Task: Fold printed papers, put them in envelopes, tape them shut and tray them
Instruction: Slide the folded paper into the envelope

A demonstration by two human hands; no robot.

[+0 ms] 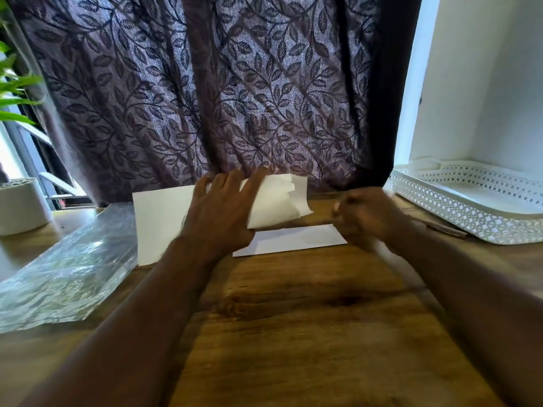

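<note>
Wooden table (pixel 293 318), white tray (pixel 470 224) right. Left hand (pixel 217 212) grips folded paper (pixel 276 201); right hand (pixel 364 215) blurred, grip unclear.

the near table (pixel 293 318) is open between a plastic-wrapped pack (pixel 67 274) left and a white tray (pixel 470 224) right, curtain (pixel 205 98) behind.

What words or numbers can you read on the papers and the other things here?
None: no word, number or sign can be read anywhere.
Folded paper held by the left hand: the side that shows is blank.
Envelope: blank.
White sheet: blank.
Clear plastic pack: only shine, no label visible.
White tray: only a hole pattern.
</note>
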